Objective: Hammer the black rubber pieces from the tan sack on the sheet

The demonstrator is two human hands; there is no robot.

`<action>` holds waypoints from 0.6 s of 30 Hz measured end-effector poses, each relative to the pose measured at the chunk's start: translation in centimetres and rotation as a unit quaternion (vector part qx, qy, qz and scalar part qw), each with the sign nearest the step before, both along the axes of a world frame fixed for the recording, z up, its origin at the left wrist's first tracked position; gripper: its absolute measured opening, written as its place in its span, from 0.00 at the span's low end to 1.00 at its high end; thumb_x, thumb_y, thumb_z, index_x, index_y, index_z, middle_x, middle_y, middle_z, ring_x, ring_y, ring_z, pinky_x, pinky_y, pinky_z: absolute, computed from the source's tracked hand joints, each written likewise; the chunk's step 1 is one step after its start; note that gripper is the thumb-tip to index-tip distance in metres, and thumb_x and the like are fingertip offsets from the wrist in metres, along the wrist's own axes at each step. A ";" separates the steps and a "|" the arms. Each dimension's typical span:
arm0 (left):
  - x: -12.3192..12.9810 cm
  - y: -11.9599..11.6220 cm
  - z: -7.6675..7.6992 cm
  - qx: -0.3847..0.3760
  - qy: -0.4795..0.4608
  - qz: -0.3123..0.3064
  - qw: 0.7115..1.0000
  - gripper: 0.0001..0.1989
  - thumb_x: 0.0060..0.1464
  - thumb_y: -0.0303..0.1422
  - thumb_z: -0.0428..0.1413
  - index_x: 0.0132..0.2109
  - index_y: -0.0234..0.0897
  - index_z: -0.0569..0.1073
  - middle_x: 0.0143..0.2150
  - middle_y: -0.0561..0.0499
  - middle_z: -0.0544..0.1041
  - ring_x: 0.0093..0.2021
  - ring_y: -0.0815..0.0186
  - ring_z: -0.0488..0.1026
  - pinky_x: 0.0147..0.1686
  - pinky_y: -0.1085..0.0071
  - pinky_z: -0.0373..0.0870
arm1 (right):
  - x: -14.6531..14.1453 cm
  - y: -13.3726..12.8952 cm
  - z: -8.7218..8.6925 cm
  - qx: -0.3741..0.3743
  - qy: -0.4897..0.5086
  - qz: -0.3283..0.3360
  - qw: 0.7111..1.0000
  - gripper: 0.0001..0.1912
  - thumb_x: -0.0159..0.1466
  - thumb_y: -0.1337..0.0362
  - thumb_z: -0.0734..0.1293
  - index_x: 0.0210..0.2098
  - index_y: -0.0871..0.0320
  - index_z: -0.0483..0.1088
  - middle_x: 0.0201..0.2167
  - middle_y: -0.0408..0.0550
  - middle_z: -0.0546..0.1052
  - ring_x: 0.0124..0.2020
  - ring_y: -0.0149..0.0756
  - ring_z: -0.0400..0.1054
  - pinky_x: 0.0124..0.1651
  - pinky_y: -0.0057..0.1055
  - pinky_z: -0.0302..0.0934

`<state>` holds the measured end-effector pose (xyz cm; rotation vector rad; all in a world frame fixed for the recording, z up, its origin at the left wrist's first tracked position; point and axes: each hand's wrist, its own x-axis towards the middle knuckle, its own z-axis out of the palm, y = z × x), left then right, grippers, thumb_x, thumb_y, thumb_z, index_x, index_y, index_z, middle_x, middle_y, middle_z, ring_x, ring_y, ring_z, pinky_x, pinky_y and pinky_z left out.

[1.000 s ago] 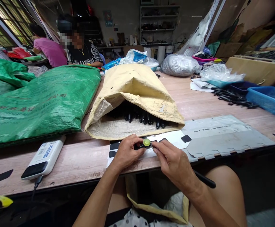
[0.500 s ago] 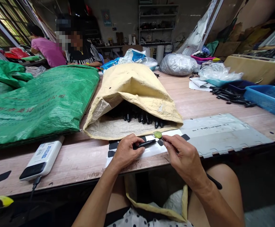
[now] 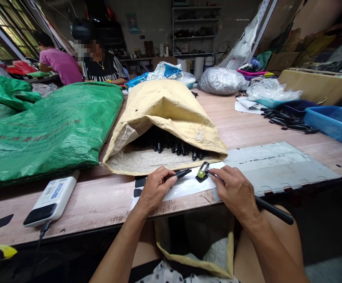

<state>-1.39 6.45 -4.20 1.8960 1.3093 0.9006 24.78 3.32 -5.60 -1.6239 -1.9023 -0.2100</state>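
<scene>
My left hand pinches a slim black pen-like piece between thumb and fingers, its tip pointing right above a white sheet with black patches. My right hand is closed round a small hammer with a metal head and a yellow-green face. The hammer's black handle sticks out behind my wrist. Its head is over the sheet, just right of the black piece and apart from it. Past my hands lies a yellow woven sack, its mouth towards me, with several black pen-like pieces inside.
To the left lie a green sack and a white power bank with a cable. A grey plate lies on the right, before a blue basket and a heap of black pieces. Two people sit at the back left.
The hammer has turned in my right hand: its head now shows side-on and its handle sticks out farther. The black piece in my left hand has shifted slightly up and left.
</scene>
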 end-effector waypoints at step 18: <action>0.1 0.0 -0.1 0.024 0.048 -0.008 0.999 0.18 0.68 0.38 0.48 0.31 0.37 0.72 0.32 0.52 0.69 0.35 0.66 0.68 0.37 0.69 0.61 | -1.8 0.3 -0.3 0.002 -0.044 -0.027 0.999 0.11 0.66 0.65 0.66 0.47 0.52 0.74 0.38 0.45 0.75 0.42 0.41 0.63 0.46 0.35 0.55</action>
